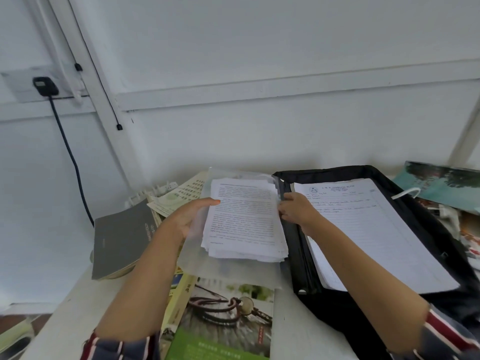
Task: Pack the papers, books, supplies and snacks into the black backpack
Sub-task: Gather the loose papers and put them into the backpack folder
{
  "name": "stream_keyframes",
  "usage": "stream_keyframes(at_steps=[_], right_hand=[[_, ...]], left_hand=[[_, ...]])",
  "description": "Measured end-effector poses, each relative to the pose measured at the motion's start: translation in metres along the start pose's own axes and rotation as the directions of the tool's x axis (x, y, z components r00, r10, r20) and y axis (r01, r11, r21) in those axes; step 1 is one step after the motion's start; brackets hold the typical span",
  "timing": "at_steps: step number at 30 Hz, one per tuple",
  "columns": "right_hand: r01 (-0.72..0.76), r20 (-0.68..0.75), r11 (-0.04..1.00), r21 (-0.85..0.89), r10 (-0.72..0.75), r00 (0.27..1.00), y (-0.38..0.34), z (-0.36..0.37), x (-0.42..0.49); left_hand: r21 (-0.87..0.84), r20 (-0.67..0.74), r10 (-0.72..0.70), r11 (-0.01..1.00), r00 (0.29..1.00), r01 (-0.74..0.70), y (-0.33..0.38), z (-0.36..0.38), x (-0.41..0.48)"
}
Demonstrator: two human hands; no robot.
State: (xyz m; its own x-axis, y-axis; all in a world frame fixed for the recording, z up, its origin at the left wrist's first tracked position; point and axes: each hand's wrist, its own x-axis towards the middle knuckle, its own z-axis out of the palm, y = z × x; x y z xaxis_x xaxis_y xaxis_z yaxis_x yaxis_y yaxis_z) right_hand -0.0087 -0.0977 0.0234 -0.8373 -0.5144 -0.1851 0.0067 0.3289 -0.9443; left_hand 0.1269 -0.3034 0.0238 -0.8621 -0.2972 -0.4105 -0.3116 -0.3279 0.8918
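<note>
So the left hand (192, 216) has the left edge of a floppy, frosted plastic sleeve (233, 274), thumb flat on top and the other fingers tucked underneath where I can't see them. The right hand (296, 211) pinches the sleeve's right edge with curled fingers, right up against the rim of the black backpack (293, 255).

A stack of printed papers (244, 222) sits in or on the sleeve. It's thick and white, the edges are a bit fanned and ragged, and it's covered in dense typed text. Its long axis runs away from the person, top edge toward the wall, so the text reads the right way up from here. The whole bundle sits just above the bench (288, 328), partly over other books.

The backpack lies unzipped and spread flat to the right, soft black fabric. A lined sheet (376, 229) with a printed header and some handwriting rests inside, header end toward the wall and leaning left. A white cable (405, 193) loops at its far corner.

Under the sleeve there's a glossy green book (228, 315) with a key photo on the cover and a pale yellow booklet (181, 196). A matte grey book (122, 237) is off to the left, and a teal book (446, 185) sits past the backpack on the right.
</note>
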Motion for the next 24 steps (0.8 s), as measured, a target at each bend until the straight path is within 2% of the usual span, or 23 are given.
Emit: stream_keyframes(at_steps=[4, 10, 12, 15, 19, 24], right_hand=[[-0.046, 0.076, 0.999, 0.020, 0.045, 0.996, 0.003, 0.011, -0.001], [-0.108, 0.142, 0.972, 0.208, 0.079, 0.987, -0.001, 0.010, -0.011], [-0.084, 0.118, 0.985, 0.154, 0.066, 0.991, 0.000, 0.004, -0.014], [-0.078, 0.141, 0.993, 0.091, 0.065, 0.988, 0.001, 0.004, -0.016], [-0.141, 0.172, 0.971, 0.191, 0.109, 0.979, 0.003, 0.012, -0.015], [-0.108, 0.174, 0.969, 0.224, 0.069, 0.982, 0.009, 0.007, -0.014]], left_hand=[[0.025, -0.041, 0.012, 1.000, 0.999, -0.011, 0.000, 0.006, 0.001], [0.027, -0.087, -0.024, 0.999, 0.996, 0.026, 0.002, 0.007, -0.003], [0.040, -0.094, -0.026, 0.999, 0.995, 0.030, 0.000, 0.008, -0.004], [0.081, -0.118, 0.035, 0.996, 0.992, -0.026, -0.004, 0.009, -0.004], [0.111, -0.141, 0.107, 0.990, 0.984, -0.092, -0.005, 0.012, -0.008], [0.173, -0.199, 0.214, 0.968, 0.956, -0.181, -0.002, 0.011, -0.006]])
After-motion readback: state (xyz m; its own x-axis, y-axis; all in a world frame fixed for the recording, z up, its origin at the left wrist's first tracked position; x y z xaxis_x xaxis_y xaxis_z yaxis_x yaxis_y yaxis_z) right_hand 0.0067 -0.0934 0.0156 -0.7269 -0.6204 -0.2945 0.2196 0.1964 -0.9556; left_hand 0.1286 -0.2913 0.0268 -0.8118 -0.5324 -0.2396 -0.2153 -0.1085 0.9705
